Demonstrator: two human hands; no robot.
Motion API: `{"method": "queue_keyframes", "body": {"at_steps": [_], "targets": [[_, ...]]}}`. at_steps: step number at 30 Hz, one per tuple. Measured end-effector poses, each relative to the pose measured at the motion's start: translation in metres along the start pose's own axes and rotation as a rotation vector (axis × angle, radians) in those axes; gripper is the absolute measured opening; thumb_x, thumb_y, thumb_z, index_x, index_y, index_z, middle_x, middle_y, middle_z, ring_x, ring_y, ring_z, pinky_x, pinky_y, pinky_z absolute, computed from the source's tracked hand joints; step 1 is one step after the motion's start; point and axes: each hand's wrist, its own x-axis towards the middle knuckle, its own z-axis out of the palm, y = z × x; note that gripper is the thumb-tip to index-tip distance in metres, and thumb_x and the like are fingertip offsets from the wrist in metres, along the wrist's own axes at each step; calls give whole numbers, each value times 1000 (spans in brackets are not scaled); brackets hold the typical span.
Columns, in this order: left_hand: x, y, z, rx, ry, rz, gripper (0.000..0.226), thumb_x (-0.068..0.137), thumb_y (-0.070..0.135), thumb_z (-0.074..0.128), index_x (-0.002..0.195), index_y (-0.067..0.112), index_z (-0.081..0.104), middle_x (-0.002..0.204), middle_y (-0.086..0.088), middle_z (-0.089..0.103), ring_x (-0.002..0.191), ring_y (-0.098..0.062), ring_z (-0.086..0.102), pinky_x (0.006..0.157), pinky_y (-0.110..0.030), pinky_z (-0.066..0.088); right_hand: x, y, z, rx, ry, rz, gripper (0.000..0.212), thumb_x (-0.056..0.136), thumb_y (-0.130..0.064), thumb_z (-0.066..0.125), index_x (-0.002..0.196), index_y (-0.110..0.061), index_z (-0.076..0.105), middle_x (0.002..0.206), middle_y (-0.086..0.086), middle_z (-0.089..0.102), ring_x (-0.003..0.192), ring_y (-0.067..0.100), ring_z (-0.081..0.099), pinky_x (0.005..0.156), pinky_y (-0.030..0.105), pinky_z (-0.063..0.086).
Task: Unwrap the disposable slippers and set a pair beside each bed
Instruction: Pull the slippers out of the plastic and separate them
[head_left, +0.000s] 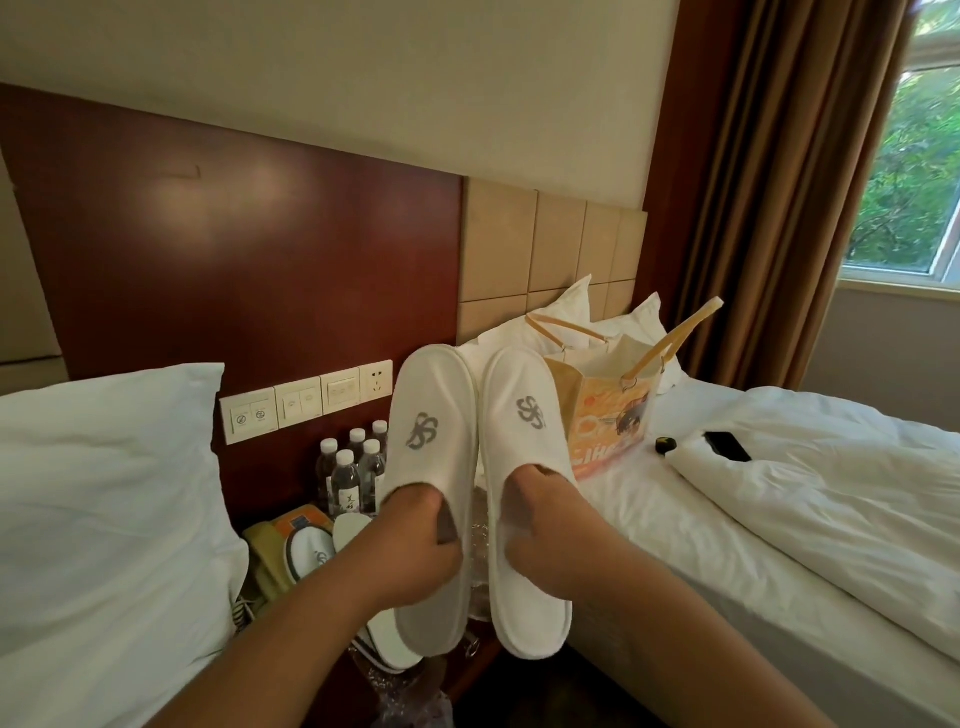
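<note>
I hold up two white disposable slippers with grey logos, toes pointing up, side by side between the two beds. My left hand (415, 540) grips the left slipper (431, 415) with fingers tucked into its opening. My right hand (540, 525) grips the right slipper (519, 415) the same way. More slippers (311, 556) in clear wrap lie on the nightstand below, with one more white slipper (387, 647) at its front edge. Crumpled clear plastic wrap (480, 551) shows between the held slippers.
A white-pillowed left bed (104, 519) and a white-duvet right bed (779, 519) flank the nightstand with several water bottles (353, 473). An orange paper bag (608, 415), a black phone (727, 446) and a small black object (665, 446) lie on the right bed. Switch panel (306, 400) on the headboard.
</note>
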Motion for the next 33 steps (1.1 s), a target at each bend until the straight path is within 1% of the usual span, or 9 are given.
{"method": "queue_keyframes", "body": {"at_steps": [2,6,8,10,13,17,27,31,33], "targets": [[2,0,-7,150,-67,-3,17,81,19,56,71,21,43,78,1,47,65,-9,48,53,-21,38,-2,1,-3,-121,-37,-4,38,75,-8,62,104,-24,42,100,-8,45,98,19,48,86,31,46],[2,3,-17,399,-105,-54,28,85,21,59,77,31,34,79,8,43,61,-3,43,44,-15,29,-6,3,-1,-265,-42,-36,45,74,-3,59,114,-21,47,99,-6,47,95,20,48,81,27,39],[4,6,-15,447,-118,-83,27,88,21,59,77,29,36,80,8,45,61,-4,44,48,-16,31,-7,3,1,-316,-15,-50,43,75,-2,58,112,-21,48,109,-2,54,100,22,51,82,27,38],[7,10,-13,482,-148,-122,15,92,27,59,94,23,45,94,6,53,76,-10,55,65,-16,37,-8,3,2,-352,30,-64,39,74,-2,58,106,-23,49,110,-1,57,98,22,52,82,27,39],[13,7,-2,419,-90,-204,38,94,33,58,126,17,46,127,-2,53,113,-18,54,87,-22,38,-9,4,5,-374,108,-75,40,75,-3,58,110,-21,53,110,0,60,103,24,56,85,30,43],[20,4,16,305,31,-214,46,93,31,61,132,12,47,132,-7,52,120,-21,52,97,-28,39,-10,4,10,-384,204,-52,35,79,-9,61,111,-23,55,113,-1,60,108,24,56,89,33,44],[39,7,35,86,-13,-403,56,101,29,49,146,5,25,154,-12,30,142,-20,29,110,-25,23,-13,8,15,-344,346,-35,32,83,-10,52,111,-22,56,112,-2,61,107,24,57,93,34,45],[40,7,39,337,-6,-275,49,102,7,42,143,-10,21,152,-25,30,142,-30,28,105,-23,23,-14,9,10,-315,325,-59,24,79,-7,52,95,-24,52,104,-2,60,102,25,56,88,32,44],[38,12,41,231,-35,-304,55,101,16,50,145,-4,23,152,-20,32,141,-25,31,107,-24,24,-14,11,8,-265,316,-59,22,76,-11,57,84,-27,43,92,-5,51,97,23,51,84,29,40]]}}
